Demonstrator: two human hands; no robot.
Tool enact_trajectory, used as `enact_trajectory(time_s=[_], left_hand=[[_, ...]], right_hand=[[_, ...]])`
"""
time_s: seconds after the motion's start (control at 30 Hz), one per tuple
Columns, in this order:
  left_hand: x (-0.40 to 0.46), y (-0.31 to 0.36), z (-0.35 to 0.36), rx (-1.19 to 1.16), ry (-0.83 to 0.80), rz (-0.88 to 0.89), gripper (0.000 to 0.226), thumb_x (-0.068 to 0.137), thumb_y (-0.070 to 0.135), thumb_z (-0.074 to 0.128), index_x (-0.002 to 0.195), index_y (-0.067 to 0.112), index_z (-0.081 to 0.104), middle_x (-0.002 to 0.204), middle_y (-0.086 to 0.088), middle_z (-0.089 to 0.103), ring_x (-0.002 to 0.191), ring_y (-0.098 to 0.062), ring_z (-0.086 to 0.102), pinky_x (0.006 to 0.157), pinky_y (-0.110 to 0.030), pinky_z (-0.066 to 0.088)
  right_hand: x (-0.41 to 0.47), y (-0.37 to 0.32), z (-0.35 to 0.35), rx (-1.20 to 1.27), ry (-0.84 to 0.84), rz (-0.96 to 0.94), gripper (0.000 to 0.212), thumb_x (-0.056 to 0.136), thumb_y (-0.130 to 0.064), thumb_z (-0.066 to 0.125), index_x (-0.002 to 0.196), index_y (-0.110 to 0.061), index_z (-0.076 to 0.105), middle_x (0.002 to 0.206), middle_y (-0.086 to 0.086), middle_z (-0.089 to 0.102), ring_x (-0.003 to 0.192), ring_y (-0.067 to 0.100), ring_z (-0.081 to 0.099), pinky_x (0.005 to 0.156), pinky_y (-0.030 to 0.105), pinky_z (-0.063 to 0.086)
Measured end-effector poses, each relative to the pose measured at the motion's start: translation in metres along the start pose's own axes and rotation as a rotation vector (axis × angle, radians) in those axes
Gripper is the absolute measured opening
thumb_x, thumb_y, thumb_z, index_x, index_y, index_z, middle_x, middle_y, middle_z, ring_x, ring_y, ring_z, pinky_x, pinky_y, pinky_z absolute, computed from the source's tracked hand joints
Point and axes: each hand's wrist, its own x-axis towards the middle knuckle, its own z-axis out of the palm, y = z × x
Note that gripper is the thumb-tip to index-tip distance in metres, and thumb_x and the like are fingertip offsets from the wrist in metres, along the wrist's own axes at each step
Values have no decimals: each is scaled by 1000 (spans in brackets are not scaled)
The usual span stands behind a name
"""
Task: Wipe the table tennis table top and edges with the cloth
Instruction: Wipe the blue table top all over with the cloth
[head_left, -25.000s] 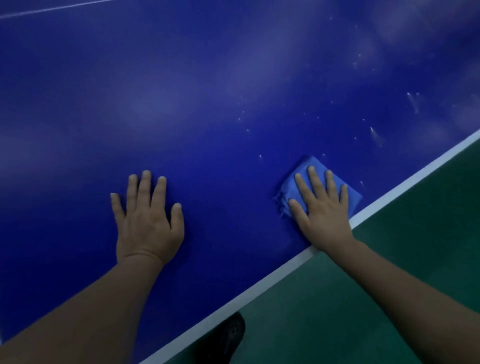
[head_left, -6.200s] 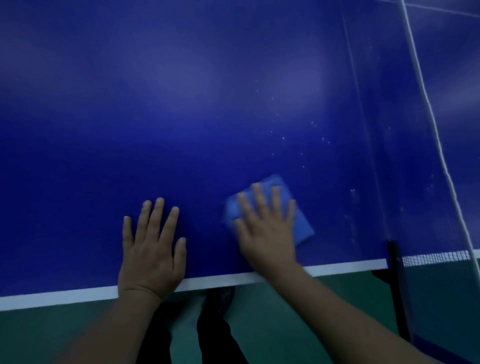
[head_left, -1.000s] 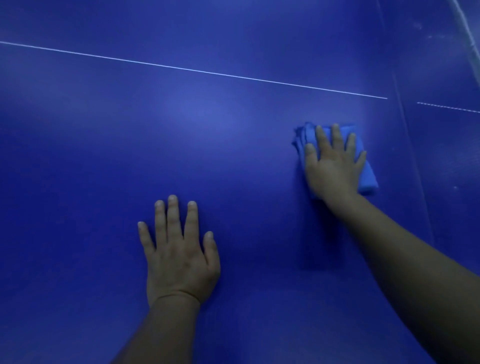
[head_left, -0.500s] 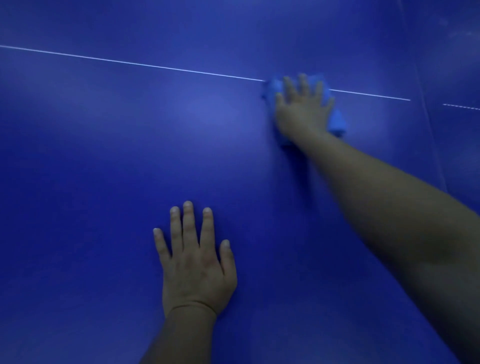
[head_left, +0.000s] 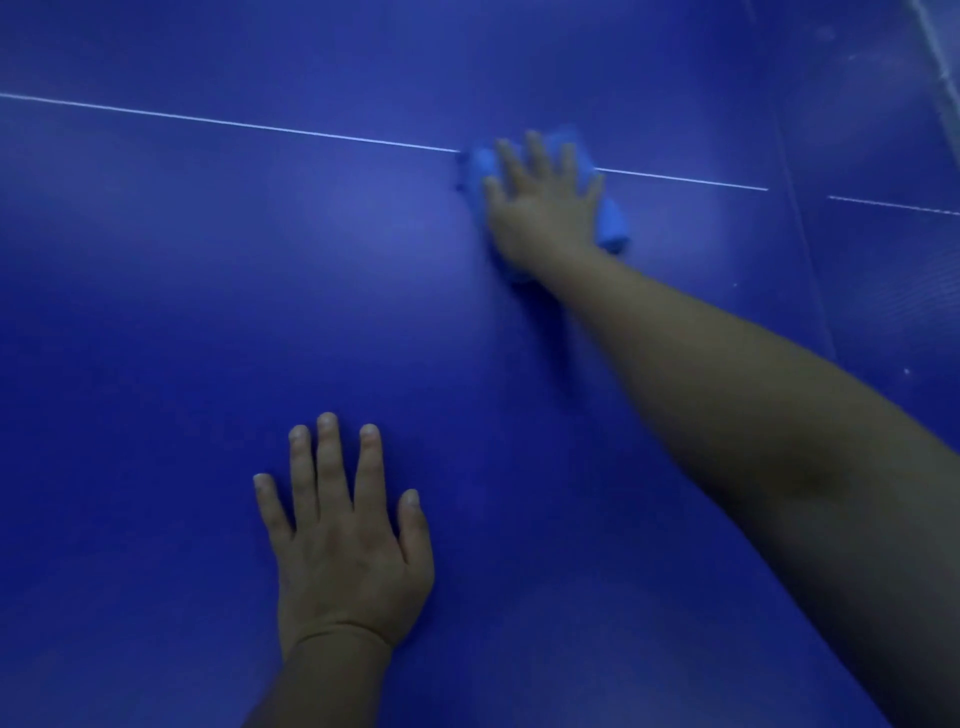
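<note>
Right hand (head_left: 545, 208), upper centre of frame: fingers straight and spread, pressing flat on the cloth (head_left: 612, 224), nothing curled round it. Cloth sits on the thin white line (head_left: 234, 123), folded into a pad, edges showing left and right of your palm. Judged soft, light and limp; it should slide easily on the smooth blue bench (head_left: 156, 312) and bunch if pushed from one corner, so keep the palm over its middle. Left hand (head_left: 345, 545), lower centre, lies flat and open on the bench, well apart from the cloth. Net (head_left: 943, 57) at far upper right limits reach that way.
</note>
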Motion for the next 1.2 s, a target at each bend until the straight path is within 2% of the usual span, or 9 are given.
enact_trajectory(time_s=[0.1,0.17,0.4,0.5,0.63,0.73,0.87,1.0,1.2], left_hand=[[0,0,0,-23,-9,-6,70,93,46,32,152,8,41,164,-17,24,154,-34,12,122,-57,-1],[0,-1,0,-29,-8,-4,70,93,45,33,151,8,41,164,-17,24,154,-34,13,122,-59,1],[1,-2,3,-34,2,-9,71,91,46,34,150,8,43,164,-17,24,154,-34,12,121,-59,1],[1,-1,3,-38,5,-21,71,90,47,34,150,8,43,164,-16,24,154,-33,12,121,-58,1],[2,-1,2,-22,-20,-28,72,90,47,33,150,8,42,164,-18,25,154,-34,13,120,-64,6],[2,0,2,-38,-13,-38,72,89,47,34,149,8,44,163,-18,25,153,-35,13,120,-65,6],[3,1,2,-32,-4,-43,72,89,47,34,148,7,45,162,-19,27,152,-37,16,119,-65,7],[3,1,3,-21,-3,-40,73,89,48,34,148,8,45,163,-18,26,153,-35,15,120,-60,4],[3,1,2,-22,-17,-50,73,89,48,33,149,8,44,163,-17,25,153,-34,13,120,-62,4]], right_hand=[[-7,92,-10,91,60,415,59,104,-54,17,160,-38,13,170,-7,3,155,31,-2,119,65,-1],[-32,107,-7,104,84,537,60,104,-53,18,161,-35,12,170,-5,2,155,32,-4,119,65,-2],[-16,72,-1,-9,13,36,58,106,-52,22,161,-35,13,170,-4,3,155,30,-4,120,61,-5],[16,118,-17,9,24,208,59,105,-54,20,161,-35,13,170,-4,3,155,33,-2,120,63,-2],[-36,151,-6,91,99,464,60,104,-53,20,161,-33,15,170,-1,5,155,33,-2,120,63,-4],[-61,136,7,49,96,367,61,104,-53,22,161,-32,15,170,-1,4,155,34,-3,119,62,-6],[-2,132,-8,29,43,167,60,104,-54,22,160,-35,15,170,-4,4,155,31,-3,121,61,-4],[37,165,-24,60,31,328,62,103,-56,19,161,-35,12,170,-4,3,155,34,-4,121,63,-3],[-71,197,-3,144,97,543,64,102,-56,23,161,-31,16,170,1,6,154,37,-2,120,64,-2]])
